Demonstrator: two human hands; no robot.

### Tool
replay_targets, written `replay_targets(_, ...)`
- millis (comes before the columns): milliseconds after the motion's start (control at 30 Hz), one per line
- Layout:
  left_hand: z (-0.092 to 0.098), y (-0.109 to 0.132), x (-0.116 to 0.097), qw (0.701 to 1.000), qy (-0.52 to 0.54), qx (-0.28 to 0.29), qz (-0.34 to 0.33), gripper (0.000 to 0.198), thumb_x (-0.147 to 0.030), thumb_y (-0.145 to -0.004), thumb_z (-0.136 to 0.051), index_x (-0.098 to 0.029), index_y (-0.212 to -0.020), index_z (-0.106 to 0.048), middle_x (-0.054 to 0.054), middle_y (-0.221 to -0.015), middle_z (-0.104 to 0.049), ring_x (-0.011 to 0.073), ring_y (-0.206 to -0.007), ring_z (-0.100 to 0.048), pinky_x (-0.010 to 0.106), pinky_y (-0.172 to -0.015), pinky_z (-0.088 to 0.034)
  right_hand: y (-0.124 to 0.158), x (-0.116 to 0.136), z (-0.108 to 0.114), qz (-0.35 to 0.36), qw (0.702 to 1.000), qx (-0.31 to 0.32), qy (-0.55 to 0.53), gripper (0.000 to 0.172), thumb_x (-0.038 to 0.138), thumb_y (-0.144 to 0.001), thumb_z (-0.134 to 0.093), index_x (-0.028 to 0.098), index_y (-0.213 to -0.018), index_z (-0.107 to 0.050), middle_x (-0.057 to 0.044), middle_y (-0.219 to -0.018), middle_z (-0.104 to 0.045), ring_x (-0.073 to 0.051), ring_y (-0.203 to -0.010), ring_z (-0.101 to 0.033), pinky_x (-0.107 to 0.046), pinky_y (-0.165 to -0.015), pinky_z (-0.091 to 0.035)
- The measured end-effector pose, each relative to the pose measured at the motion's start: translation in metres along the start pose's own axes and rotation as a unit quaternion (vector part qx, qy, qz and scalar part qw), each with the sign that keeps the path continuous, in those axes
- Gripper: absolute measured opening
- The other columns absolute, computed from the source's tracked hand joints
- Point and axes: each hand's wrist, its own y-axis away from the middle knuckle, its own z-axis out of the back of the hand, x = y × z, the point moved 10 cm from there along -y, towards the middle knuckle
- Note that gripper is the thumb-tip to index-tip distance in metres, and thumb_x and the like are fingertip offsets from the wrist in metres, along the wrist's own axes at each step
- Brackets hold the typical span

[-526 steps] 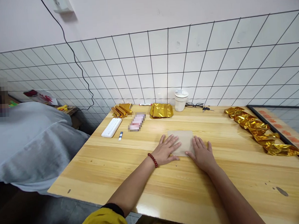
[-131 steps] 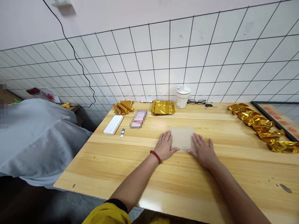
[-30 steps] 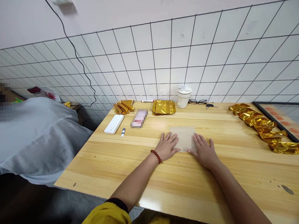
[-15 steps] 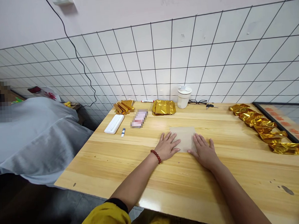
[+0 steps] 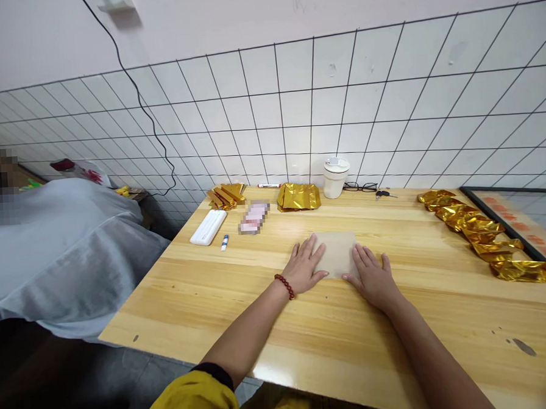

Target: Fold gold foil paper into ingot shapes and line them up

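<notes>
A square sheet of tan paper (image 5: 336, 254) lies flat on the wooden table (image 5: 241, 304). My left hand (image 5: 302, 265), with a red bead bracelet (image 5: 284, 285) at the wrist, rests palm down on the sheet's left edge, fingers stretched out. At the right edge my right hand (image 5: 372, 275) lies flat, its fingertips and thumb touching the paper. Neither hand grips anything. Part of each side edge is hidden under the fingers.
Along the back stand gold foil strips (image 5: 227, 196), folded gold foil (image 5: 299, 197), a white cup (image 5: 336, 178), glasses (image 5: 360, 187) and keys (image 5: 385, 194). A white box (image 5: 208, 227) and glue stick (image 5: 224, 242) lie left, twisted gold foil (image 5: 485, 230) right. Someone in grey (image 5: 69, 252) is at far left.
The fingers of my left hand have drawn slightly left and closer together, showing more of the paper's middle. My right hand and the sheet stay nearly where they were.
</notes>
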Motion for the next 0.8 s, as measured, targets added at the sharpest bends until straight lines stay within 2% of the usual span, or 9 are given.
replay_targets(100,-0.004,0.001,-0.005,0.999,-0.007,0.017,-0.031,0.056,-0.053,-0.098,-0.045,-0.032,-0.149,-0.04,0.008,-0.166,-0.014,0.034,-0.152,-0.016,0.064,-0.118,-0.017,0.0,0.0,-0.001,-0.001,1.0,0.007,0.002,0.073,0.058,-0.097,-0.025,0.015,-0.156,-0.027,-0.015,-0.162,-0.026,-0.032,-0.149,-0.022,-0.066,-0.116,-0.01)
replay_targets(167,-0.006,0.001,-0.005,0.999,-0.013,0.022,-0.036,0.051,-0.053,-0.1,-0.04,-0.032,-0.146,-0.045,0.005,-0.163,-0.025,0.0331,-0.151,-0.018,0.065,-0.118,-0.015,0.0,0.0,-0.001,-0.003,1.0,0.012,0.003,0.073,0.058,-0.097,-0.026,0.015,-0.156,-0.028,-0.015,-0.162,-0.026,-0.032,-0.149,-0.022,-0.066,-0.116,-0.01)
replay_targets(267,-0.007,0.001,-0.003,0.999,-0.017,0.023,-0.025,0.057,-0.055,-0.099,-0.04,-0.027,-0.148,-0.042,0.007,-0.16,-0.033,0.0331,-0.15,-0.02,0.064,-0.119,-0.015,0.0,-0.001,0.001,-0.007,1.0,0.011,0.002,0.072,0.058,-0.097,-0.025,0.015,-0.155,-0.029,-0.015,-0.162,-0.027,-0.031,-0.149,-0.023,-0.066,-0.116,-0.009)
replay_targets(367,-0.008,0.001,-0.003,0.999,-0.021,0.026,-0.02,0.06,-0.056,-0.099,-0.039,-0.025,-0.15,-0.039,0.007,-0.16,-0.033,0.0333,-0.15,-0.022,0.063,-0.119,-0.016,0.0,0.003,0.012,0.007,1.0,-0.021,-0.003,0.073,0.058,-0.098,-0.025,0.012,-0.155,-0.028,-0.016,-0.162,-0.027,-0.031,-0.149,-0.023,-0.064,-0.117,-0.006)
replay_targets(500,-0.008,0.001,-0.004,0.999,-0.022,0.028,-0.023,0.06,-0.056,-0.099,-0.038,-0.025,-0.15,-0.038,0.007,-0.16,-0.033,0.0337,-0.15,-0.022,0.064,-0.119,-0.016,0.004,0.029,0.029,0.096,0.992,-0.077,-0.003,0.075,0.059,-0.098,-0.025,0.009,-0.155,-0.027,-0.017,-0.162,-0.024,-0.029,-0.151,-0.018,-0.06,-0.119,-0.001)
replay_targets(600,-0.008,0.001,-0.003,0.999,-0.024,0.025,-0.024,0.061,-0.057,-0.099,-0.037,-0.024,-0.15,-0.038,0.007,-0.16,-0.033,0.0337,-0.15,-0.022,0.064,-0.119,-0.017,0.007,0.048,0.021,0.151,0.987,-0.056,-0.011,0.075,0.061,-0.098,-0.026,0.013,-0.155,-0.03,-0.017,-0.16,-0.03,-0.029,-0.149,-0.024,-0.06,-0.119,-0.003)
replay_targets(700,-0.009,0.001,-0.002,0.999,-0.025,0.024,-0.024,0.061,-0.057,-0.099,-0.037,-0.024,-0.15,-0.038,0.007,-0.16,-0.032,0.0334,-0.15,-0.022,0.064,-0.119,-0.017,0.007,0.05,0.009,0.144,0.989,-0.038,-0.014,0.075,0.063,-0.097,-0.025,0.014,-0.154,-0.033,-0.016,-0.158,-0.034,-0.03,-0.146,-0.029,-0.061,-0.118,-0.006)
replay_targets(800,-0.009,0.002,-0.002,0.999,-0.029,0.025,-0.024,0.061,-0.058,-0.099,-0.037,-0.025,-0.151,-0.038,0.007,-0.16,-0.033,0.0329,-0.15,-0.021,0.063,-0.119,-0.017,0.005,0.036,0.006,0.099,0.994,-0.041,-0.006,0.074,0.062,-0.098,-0.024,0.014,-0.153,-0.034,-0.017,-0.159,-0.033,-0.031,-0.146,-0.03,-0.064,-0.117,-0.005)
